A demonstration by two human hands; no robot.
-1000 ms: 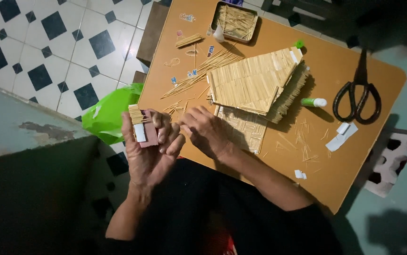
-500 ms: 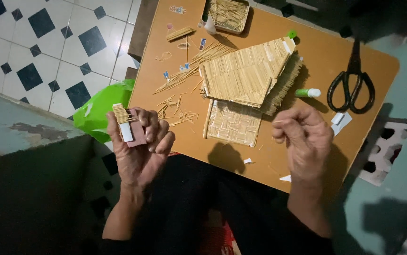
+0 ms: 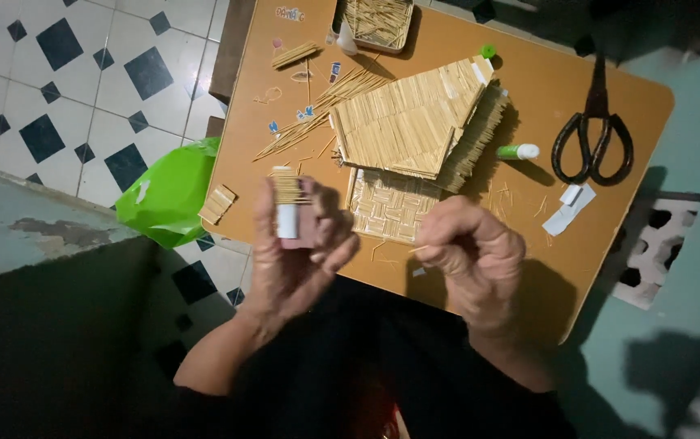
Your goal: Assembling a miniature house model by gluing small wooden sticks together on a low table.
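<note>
A small pinkish block topped with a row of short pale sticks (image 3: 289, 213) is kept clamped in the fingers of the left hand (image 3: 294, 252), raised over the near edge of the orange-brown wooden bench (image 3: 610, 203). A thin pale stick (image 3: 420, 249), absent a second ago, is now pinched in the closed fingers of the right hand (image 3: 472, 256), drawn back beside the straw-coloured stick-built model house (image 3: 415, 130).

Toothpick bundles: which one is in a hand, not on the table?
The small bundle sticking out of the box in the left hand. The other sticks lie loose on the table or fill the tray at its far edge.
</note>
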